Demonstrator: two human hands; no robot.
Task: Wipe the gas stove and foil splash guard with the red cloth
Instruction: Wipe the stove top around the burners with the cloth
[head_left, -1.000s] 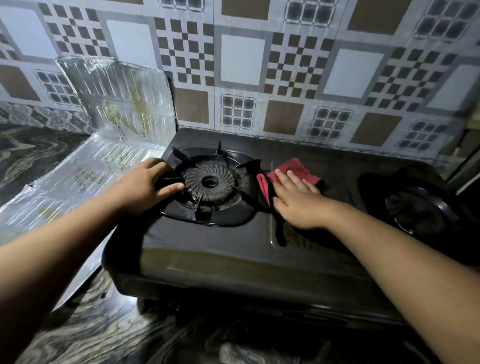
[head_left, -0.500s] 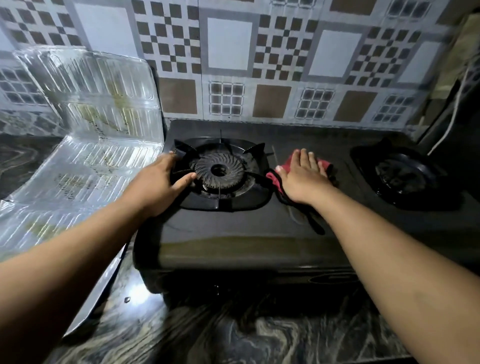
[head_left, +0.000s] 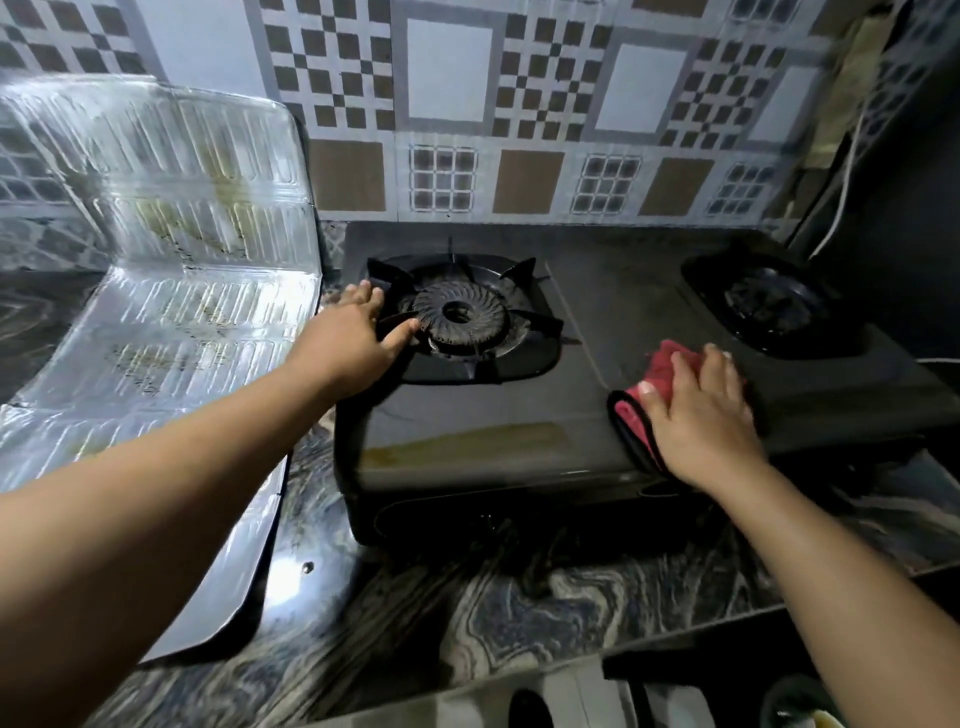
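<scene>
A black two-burner gas stove (head_left: 467, 410) stands on a marbled counter. My left hand (head_left: 348, 343) rests flat on the left edge of the left burner grate (head_left: 462, 317), fingers spread, holding nothing. My right hand (head_left: 698, 415) presses the red cloth (head_left: 660, 364) flat on the stove top between the two burners, near the front edge. The cloth's black-trimmed edge sticks out to the left of my palm. The foil splash guard (head_left: 156, 291) lies to the left of the stove, its rear part bent up against the wall.
The right burner (head_left: 774, 306) sits at the stove's far right. A patterned tile wall (head_left: 519, 130) runs behind. A white cable (head_left: 847, 182) hangs at the right. A brownish stain (head_left: 467, 444) marks the stove's front edge. The marbled counter (head_left: 467, 613) extends in front.
My right hand slid the red cloth to the right and toward the stove's front, away from the left burner. My left hand stayed on the left grate. The camera pulled back.
</scene>
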